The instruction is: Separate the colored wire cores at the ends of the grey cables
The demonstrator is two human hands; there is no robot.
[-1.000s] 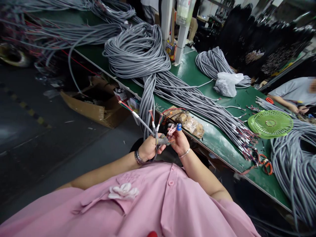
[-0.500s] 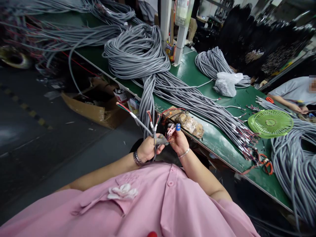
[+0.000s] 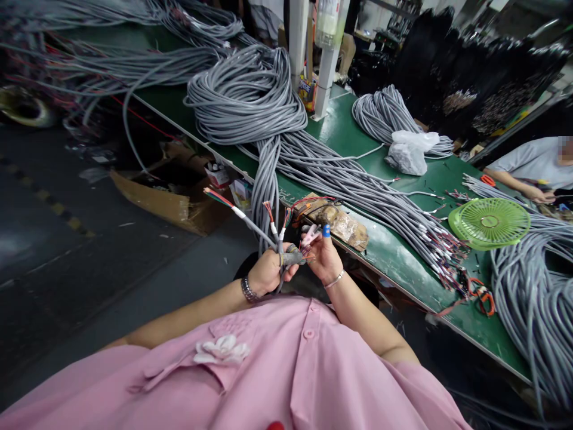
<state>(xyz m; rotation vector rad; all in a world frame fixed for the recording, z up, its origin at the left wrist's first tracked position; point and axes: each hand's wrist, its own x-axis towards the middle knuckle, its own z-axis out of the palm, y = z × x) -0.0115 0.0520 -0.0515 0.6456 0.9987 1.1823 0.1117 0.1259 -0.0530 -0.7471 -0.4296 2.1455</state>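
My left hand [image 3: 267, 272], with grey covers on its thumb and a finger, is closed around several grey cables [image 3: 258, 230]. Their stripped ends fan out above it, showing white bands and thin coloured wires [image 3: 218, 196]. Close beside it, my right hand [image 3: 326, 260] pinches a small pink clip-like tool [image 3: 310, 236] and wears a blue cover on one fingertip. Fine orange-red wire ends [image 3: 308, 257] show between the two hands. Exactly which fingers touch those wires is hard to make out.
A green table [image 3: 380, 251] carries a large coil of grey cable [image 3: 246, 95], a taped cardboard piece [image 3: 344, 224], a green fan [image 3: 489, 222] and orange-handled scissors [image 3: 486, 297]. An open cardboard box [image 3: 165, 203] is on the floor. At right, a person [image 3: 532, 164] sits working.
The longest cable's stripped end has swung slightly left. The pink tool has turned a little in my right hand, while both hands stay close together.
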